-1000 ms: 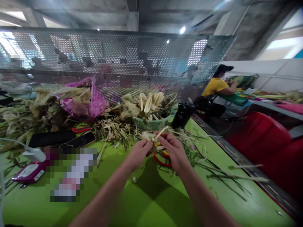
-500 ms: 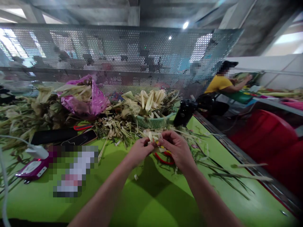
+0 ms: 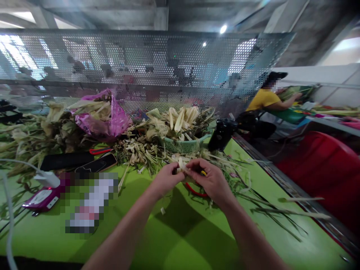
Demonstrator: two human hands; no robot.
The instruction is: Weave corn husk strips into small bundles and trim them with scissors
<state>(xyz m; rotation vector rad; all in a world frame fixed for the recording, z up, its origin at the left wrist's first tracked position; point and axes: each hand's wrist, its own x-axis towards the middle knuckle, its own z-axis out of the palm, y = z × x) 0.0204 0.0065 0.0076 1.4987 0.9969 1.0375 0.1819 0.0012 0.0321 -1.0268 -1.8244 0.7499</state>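
Between the fingertips of both hands is a pale strip of corn husk. My left hand pinches it from the left, thumb and fingers pressed together. From the right, my right hand holds the same strip with thumb and forefinger. Red-handled scissors lie on the green table under my right hand, mostly hidden by it. Just beyond the hands, a green plastic basket is heaped with dry husks.
A pink plastic bag of husks stands at the back left, near a cutter, a phone and a purple power bank. Right of the basket is a black bottle. Loose stalks lie rightward. A co-worker in yellow sits beyond.
My fingers have shifted slightly on the husk strip, which now bends upward between them. The whole view has moved a little, so things appear slightly further right.
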